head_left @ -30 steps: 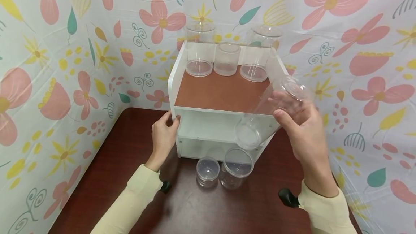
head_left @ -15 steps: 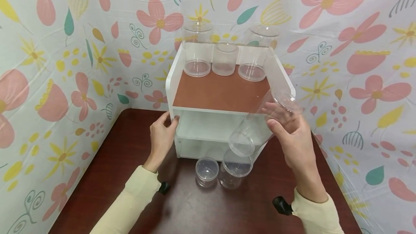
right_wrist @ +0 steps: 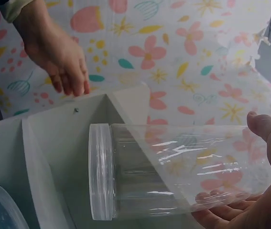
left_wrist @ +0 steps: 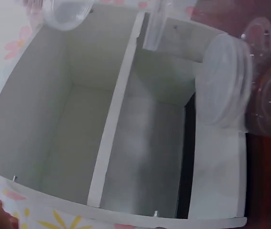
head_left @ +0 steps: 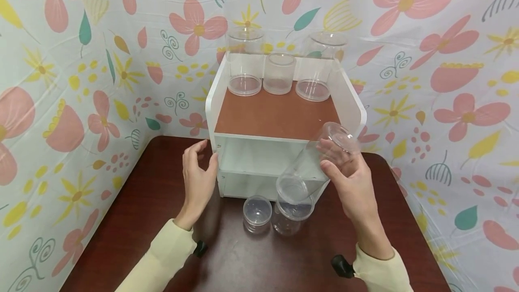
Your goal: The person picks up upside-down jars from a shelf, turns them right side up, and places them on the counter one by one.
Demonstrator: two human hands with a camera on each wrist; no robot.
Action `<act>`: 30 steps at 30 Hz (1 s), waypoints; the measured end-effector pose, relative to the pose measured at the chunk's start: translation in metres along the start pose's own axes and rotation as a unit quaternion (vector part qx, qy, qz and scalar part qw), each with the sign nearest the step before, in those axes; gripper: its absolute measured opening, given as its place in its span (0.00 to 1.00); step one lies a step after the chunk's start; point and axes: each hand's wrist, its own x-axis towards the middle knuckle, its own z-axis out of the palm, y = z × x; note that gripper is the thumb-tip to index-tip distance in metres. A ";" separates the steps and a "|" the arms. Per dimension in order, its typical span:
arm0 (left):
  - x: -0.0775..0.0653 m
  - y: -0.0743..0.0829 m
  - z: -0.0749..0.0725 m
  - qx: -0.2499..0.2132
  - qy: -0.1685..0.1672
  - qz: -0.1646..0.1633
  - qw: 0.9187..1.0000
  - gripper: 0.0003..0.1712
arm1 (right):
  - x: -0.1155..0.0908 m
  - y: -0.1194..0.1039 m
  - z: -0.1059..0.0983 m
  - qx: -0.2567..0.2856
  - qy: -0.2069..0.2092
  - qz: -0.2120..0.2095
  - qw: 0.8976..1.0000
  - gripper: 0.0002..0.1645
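My right hand (head_left: 353, 186) grips a tall clear plastic jar (head_left: 307, 159) near its base. The jar is tilted in front of the shelf unit, and its whitish screw lid (right_wrist: 101, 171) points down and to the left in the head view. My left hand (head_left: 198, 187) is beside the left wall of the white shelf unit (head_left: 265, 138), fingers loosely bent and apart from it, holding nothing. On the table below stand a small lidded clear jar (head_left: 257, 214) and a larger lidded clear jar (head_left: 289, 222); the tilted jar's lid partly overlaps the larger one in the head view.
Two tall clear jars (head_left: 245, 64) (head_left: 318, 66) and a shorter frosted jar (head_left: 279, 73) stand along the back of the shelf's brown top (head_left: 275, 118). Below it are two white compartments (left_wrist: 92, 95). Flowered cloth (head_left: 121, 57) surrounds the dark table (head_left: 243, 265).
My right hand has brought the tilted jar left and slightly down. My left hand, earlier gripping the shelf's left edge, has let go and drawn slightly away.
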 end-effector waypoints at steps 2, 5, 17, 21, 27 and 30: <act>-0.008 0.000 -0.001 -0.011 0.012 0.027 1.000 0.20 | -0.002 0.002 0.002 -0.006 0.002 0.004 1.000 0.37; -0.020 0.000 0.001 -0.037 0.007 0.054 0.998 0.17 | -0.005 0.004 0.003 -0.022 0.006 0.015 1.000 0.38; -0.061 -0.008 0.015 -0.062 -0.155 0.058 0.984 0.24 | -0.015 0.019 0.015 -0.050 0.004 0.041 0.998 0.39; -0.069 -0.006 0.017 -0.061 -0.212 0.037 0.975 0.29 | -0.017 0.024 0.019 -0.047 0.006 0.048 0.998 0.38; -0.078 -0.004 0.022 -0.058 -0.290 0.006 0.955 0.39 | -0.021 0.031 0.025 -0.048 0.011 0.058 0.997 0.40; -0.082 -0.004 0.025 -0.062 -0.316 -0.012 0.947 0.45 | -0.023 0.035 0.028 -0.047 0.008 0.058 0.997 0.39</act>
